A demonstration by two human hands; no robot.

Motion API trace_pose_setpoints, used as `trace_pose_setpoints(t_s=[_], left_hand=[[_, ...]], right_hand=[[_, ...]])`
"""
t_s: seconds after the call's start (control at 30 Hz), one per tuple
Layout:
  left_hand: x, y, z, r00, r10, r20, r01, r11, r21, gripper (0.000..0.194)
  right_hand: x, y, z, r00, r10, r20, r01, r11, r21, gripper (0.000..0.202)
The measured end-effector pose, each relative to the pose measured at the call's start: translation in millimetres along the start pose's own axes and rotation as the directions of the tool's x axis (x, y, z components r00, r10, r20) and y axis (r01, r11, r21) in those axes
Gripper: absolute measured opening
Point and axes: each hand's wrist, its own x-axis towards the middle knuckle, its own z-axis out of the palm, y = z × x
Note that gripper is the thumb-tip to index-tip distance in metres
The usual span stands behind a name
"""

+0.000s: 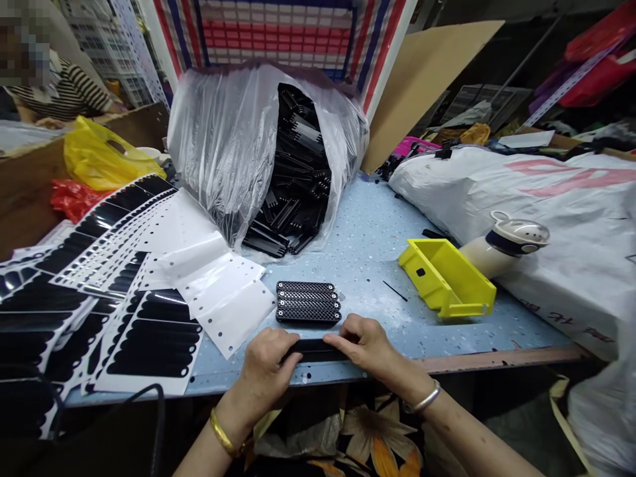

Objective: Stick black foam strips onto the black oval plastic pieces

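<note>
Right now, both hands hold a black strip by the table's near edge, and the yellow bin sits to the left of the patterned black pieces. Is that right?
Not quite: the head view shows the yellow bin to the right of the patterned black pieces. The left hand and right hand do hold a black strip by the table's near edge.

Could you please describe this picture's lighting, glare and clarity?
In the head view, pale glare streaks cross the black sheets and translucent bag; the upper right is dim; pixelation covers part of another person; the left hand and right hand are readable; the dark strip shows little detail.
</note>
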Motion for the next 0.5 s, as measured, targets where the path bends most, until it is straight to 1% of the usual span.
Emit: trace_pose_setpoints(t_s=[0.1,0.2,0.27,0.33,0.4,0.43,0.5], left_hand=[[-1.5,-2.6,1.7,0.996,-0.086,0.003,0.086,0.994,-0.068,0.020],[-1.3,-3.8,2.6,0.992,-0.127,0.025,0.129,0.985,-0.113,0.024],[0.5,-2.6,1.4,0.987,-0.150,0.055,0.156,0.979,-0.128,0.025],[3.0,0.3,-1.2,0.983,-0.162,0.084,0.173,0.973,-0.153,0.025],[5.1,3.4,-4.1,0.981,-0.164,0.103,0.181,0.966,-0.185,0.021],[5.9,4.6,-5.3,0.980,-0.164,0.111,0.184,0.963,-0.199,0.018],[6.6,5.6,-6.8,0.977,-0.173,0.123,0.196,0.957,-0.213,0.012]], right_hand=[[-5.1,3.0,-7.9,0.999,0.001,0.053,-0.005,0.998,0.069,0.037],[-8.5,2.7,-16.6,0.993,-0.002,0.118,-0.012,0.993,0.118,0.029],[-8.0,-4.2,-16.1,0.995,-0.049,0.087,0.041,0.995,0.091,0.028],[-5.8,-16.1,-8.1,0.987,-0.160,0.023,0.160,0.987,0.014,0.029],[-3.6,-28.4,5.1,0.964,-0.267,-0.016,0.264,0.961,-0.087,0.034],[-2.9,-32.9,12.2,0.956,-0.291,-0.024,0.286,0.950,-0.126,0.036],[-3.2,-36.6,23.8,0.959,-0.280,-0.036,0.272,0.950,-0.151,0.040]])
